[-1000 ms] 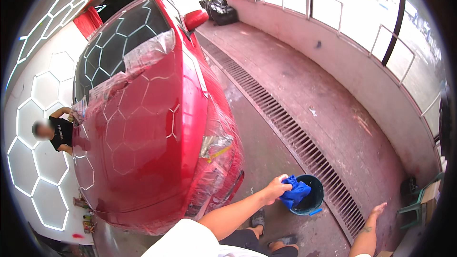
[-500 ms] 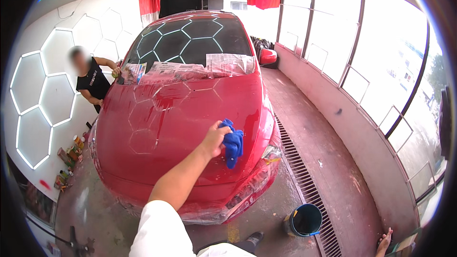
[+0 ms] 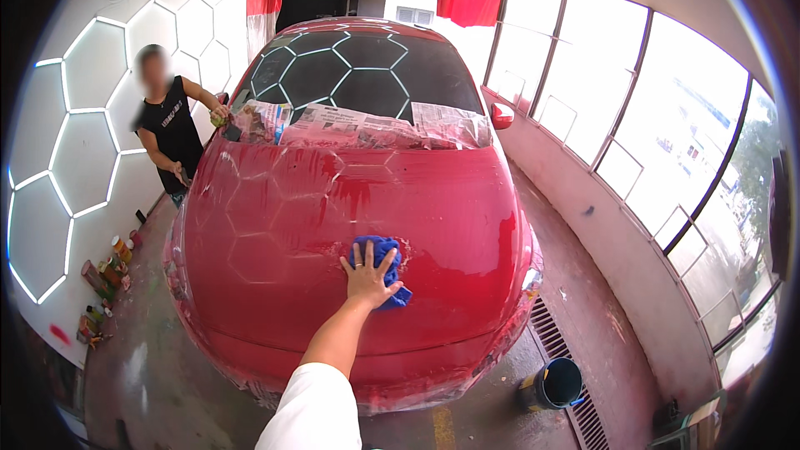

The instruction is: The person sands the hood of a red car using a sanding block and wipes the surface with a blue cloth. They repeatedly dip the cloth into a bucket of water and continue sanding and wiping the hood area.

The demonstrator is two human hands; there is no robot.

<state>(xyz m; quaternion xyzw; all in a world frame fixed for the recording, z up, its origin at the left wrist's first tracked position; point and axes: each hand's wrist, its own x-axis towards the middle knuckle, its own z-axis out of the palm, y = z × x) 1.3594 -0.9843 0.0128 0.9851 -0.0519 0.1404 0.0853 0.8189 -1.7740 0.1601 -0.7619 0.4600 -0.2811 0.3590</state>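
Observation:
My left hand (image 3: 369, 277) lies palm down with fingers spread over a blue cloth (image 3: 398, 297), pressing it against the hood. A ring shows on one finger. The cloth is bunched and sticks out past the fingertips and beside the thumb. Under it, the red car's hood (image 3: 275, 225) looks wet, with streaks, runs and some pale smears around the cloth. Sheets of newspaper (image 3: 346, 127) cover the base of the windshield (image 3: 333, 75). My right hand is out of view.
A co-worker (image 3: 171, 125) stands at the hood's far left corner, one hand near the newspaper. A dark bucket (image 3: 560, 385) stands by the floor grate (image 3: 546, 329) at the right. Cans and bottles (image 3: 108, 275) line the left wall. Windows run along the right.
My left hand has gone from gripping the cloth above the hood to lying spread on it, farther left. My right hand has left the lower right corner. The view has shifted.

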